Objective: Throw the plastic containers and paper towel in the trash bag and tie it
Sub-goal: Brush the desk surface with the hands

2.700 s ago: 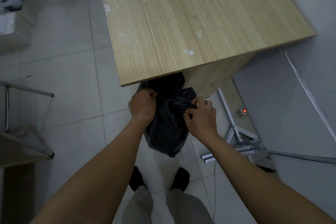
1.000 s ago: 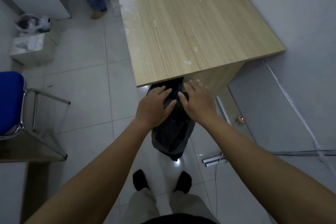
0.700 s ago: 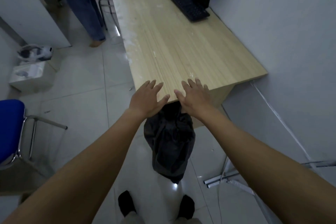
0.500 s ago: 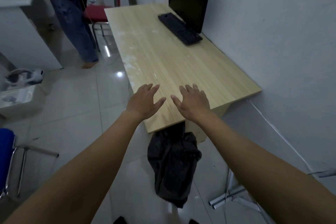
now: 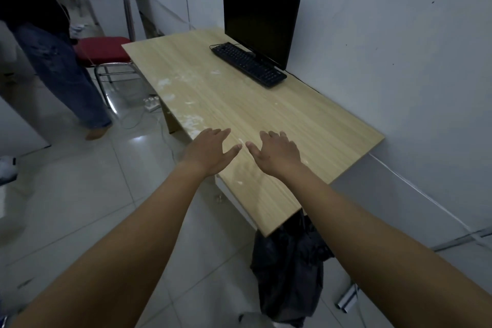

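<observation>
A black trash bag (image 5: 288, 277) stands on the tiled floor under the near corner of the wooden table (image 5: 266, 114), its top bunched together and partly hidden by the table edge. My left hand (image 5: 209, 150) and my right hand (image 5: 277, 154) hover side by side above the table's near end, palms down and fingers spread, holding nothing. Both are well above the bag and apart from it. No plastic containers or paper towel are in sight.
A black monitor (image 5: 259, 17) and keyboard (image 5: 249, 64) sit at the table's far end by the wall. A red chair (image 5: 102, 50) and a person in jeans (image 5: 57, 69) stand at the left. Metal bars (image 5: 348, 299) and cables lie by the wall.
My hands have let go of the bag's top and risen from it to above the table. My view has tilted up from the floor to the table and monitor.
</observation>
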